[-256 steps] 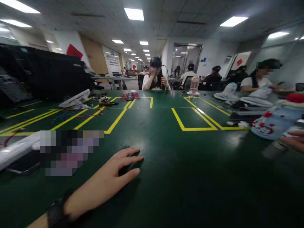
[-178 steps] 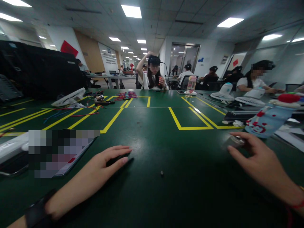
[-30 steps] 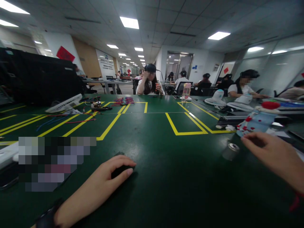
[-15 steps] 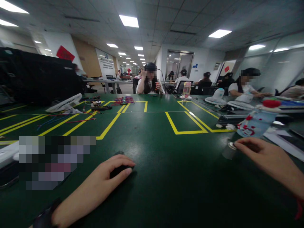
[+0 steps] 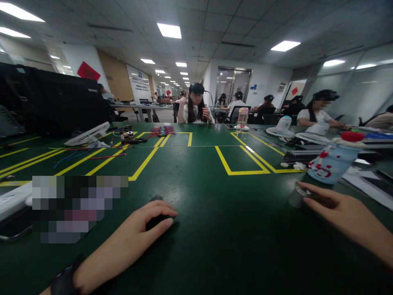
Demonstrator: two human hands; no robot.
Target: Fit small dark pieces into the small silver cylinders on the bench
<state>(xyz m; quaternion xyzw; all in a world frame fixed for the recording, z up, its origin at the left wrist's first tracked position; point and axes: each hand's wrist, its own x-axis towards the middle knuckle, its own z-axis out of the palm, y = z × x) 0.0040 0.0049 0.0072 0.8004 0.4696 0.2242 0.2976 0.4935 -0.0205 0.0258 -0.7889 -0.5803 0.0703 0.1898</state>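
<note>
My left hand rests on the dark green table with its fingers loosely curved and the thumb apart; nothing shows in it. At the right, my right hand is beside a small grey cylinder with a shiny top. Thumb and index finger are spread on either side of that top, and the cylinder stands on the table. Whether a fingertip still touches it is hard to tell. Just behind this hand stands a light blue bottle with a red top and cartoon prints.
Yellow tape lines mark the table. At the left lie a white fan, wires and a blurred-out patch. More white fans stand at the right, by papers. A person sits opposite.
My right thumb and index finger, earlier pinched together at the cylinder's top, have spread apart. The left hand keeps its pose. The view has shifted slightly.
</note>
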